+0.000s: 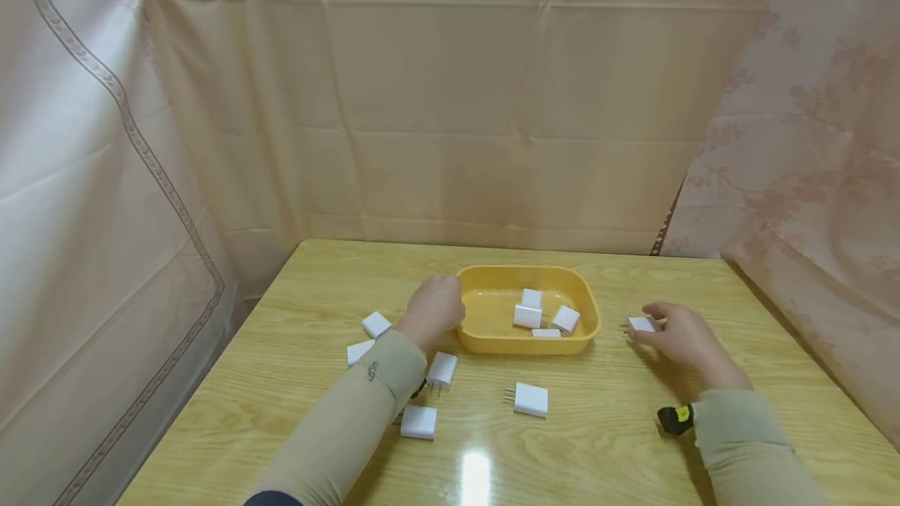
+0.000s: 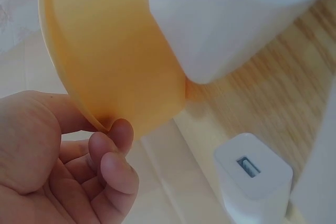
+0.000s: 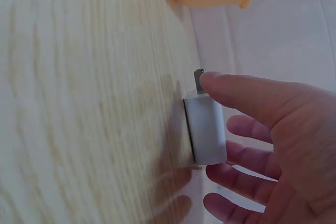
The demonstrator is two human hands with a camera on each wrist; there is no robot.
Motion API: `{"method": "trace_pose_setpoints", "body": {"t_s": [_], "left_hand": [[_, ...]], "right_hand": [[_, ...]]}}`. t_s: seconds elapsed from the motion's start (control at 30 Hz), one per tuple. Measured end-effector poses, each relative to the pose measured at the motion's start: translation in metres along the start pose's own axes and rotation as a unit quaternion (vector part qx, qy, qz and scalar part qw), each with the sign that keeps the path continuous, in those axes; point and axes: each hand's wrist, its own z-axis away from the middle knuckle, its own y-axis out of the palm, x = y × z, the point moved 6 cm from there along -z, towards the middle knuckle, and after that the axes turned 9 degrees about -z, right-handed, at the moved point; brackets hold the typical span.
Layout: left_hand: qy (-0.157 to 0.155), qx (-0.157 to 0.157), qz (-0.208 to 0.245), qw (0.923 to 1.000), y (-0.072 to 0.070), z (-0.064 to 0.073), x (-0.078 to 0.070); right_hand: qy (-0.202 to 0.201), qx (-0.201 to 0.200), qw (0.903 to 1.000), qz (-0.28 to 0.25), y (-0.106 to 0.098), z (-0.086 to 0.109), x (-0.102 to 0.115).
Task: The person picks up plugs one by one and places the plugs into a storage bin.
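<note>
At its left end, the yellow plastic basket [image 1: 492, 344] has its rim pinched between thumb and fingers of my left hand [image 1: 433, 308]. The left wrist view shows this grip on the rim [image 2: 84, 103] up close. Several white USB chargers [image 1: 565, 318] lie inside the basket. To the right of it, my right hand [image 1: 685, 334] holds another white charger [image 1: 641, 324] close over the table. In the right wrist view the thumb is at the metal prongs and the fingers are at the opposite end of this charger [image 3: 206, 129].
More white chargers lie loose on the wooden table [image 1: 598, 443]: one charger [image 1: 530, 399] in front of the basket, others [image 1: 419, 422] around the left forearm. A bright light reflection shows near the table's front. Pale curtains [image 1: 492, 139] hang behind and at both sides.
</note>
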Motion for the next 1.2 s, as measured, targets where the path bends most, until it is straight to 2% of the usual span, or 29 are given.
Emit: {"method": "trace_pose_setpoints", "body": {"t_s": [0.3, 0.67, 0.9, 1.0, 1.1, 1.2], "left_hand": [[-0.005, 0.005, 0.005, 1.0000, 0.000, 0.001, 0.000], [0.002, 0.004, 0.009, 0.9999, 0.000, 0.002, 0.000], [-0.001, -0.002, 0.008, 1.0000, -0.001, 0.001, 0.001], [-0.002, 0.001, 0.010, 0.9999, 0.000, 0.000, 0.001], [-0.001, 0.004, 0.013, 0.9999, 0.001, 0.000, 0.001], [0.003, 0.004, 0.015, 0.9999, 0.001, 0.000, 0.001]], "right_hand": [[0.015, 0.010, 0.9997, -0.019, 0.005, 0.000, -0.006], [0.027, 0.011, 0.9995, -0.008, 0.000, 0.000, -0.001], [0.020, 0.007, 0.9998, -0.002, -0.005, -0.002, 0.001], [0.016, 0.004, 0.9998, -0.012, -0.006, 0.000, 0.002], [0.027, 0.010, 0.9985, -0.048, -0.008, 0.003, 0.003], [0.026, 0.004, 0.9985, -0.048, -0.015, 0.002, 0.007]]}}
